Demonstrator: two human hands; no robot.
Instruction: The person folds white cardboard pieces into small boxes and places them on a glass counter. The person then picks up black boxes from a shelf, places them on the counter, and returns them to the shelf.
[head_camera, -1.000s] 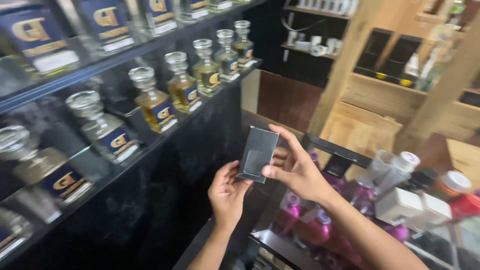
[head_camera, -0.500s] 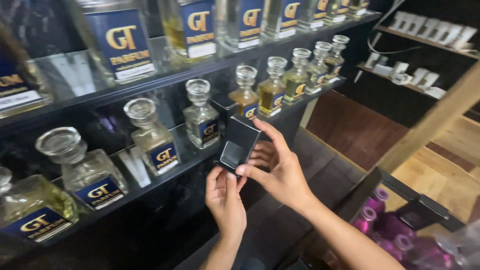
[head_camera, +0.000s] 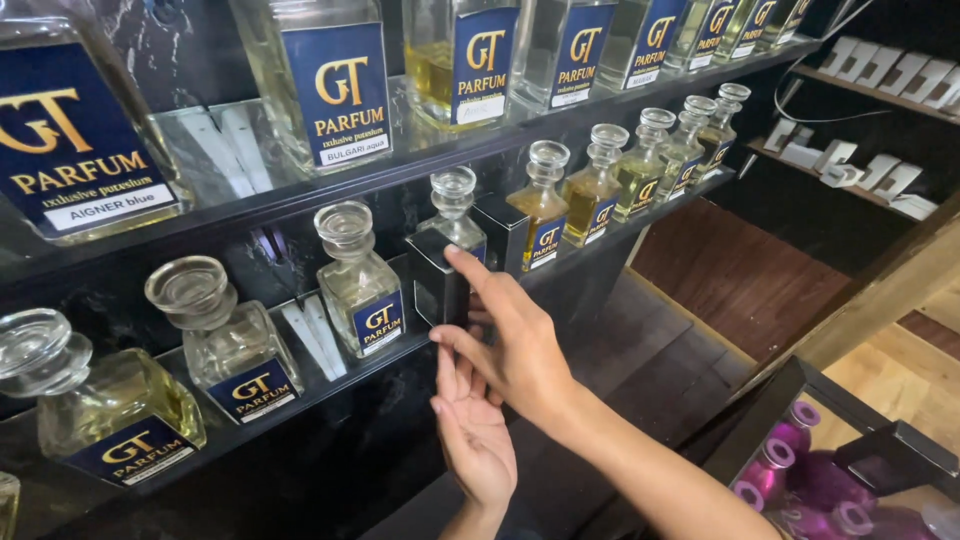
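Frame centre: right hand (head_camera: 515, 345) grasping black box (head_camera: 438, 283), set on shelf (head_camera: 560, 262); left hand (head_camera: 475, 440) released, below. Release pending.

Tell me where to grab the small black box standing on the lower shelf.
Grip the black box by its two narrow upright sides, near mid-height, coming from the front. It stands upright at the shelf edge, with glass bottles close on both sides, so only the front is open. The right hand already rests on its front.
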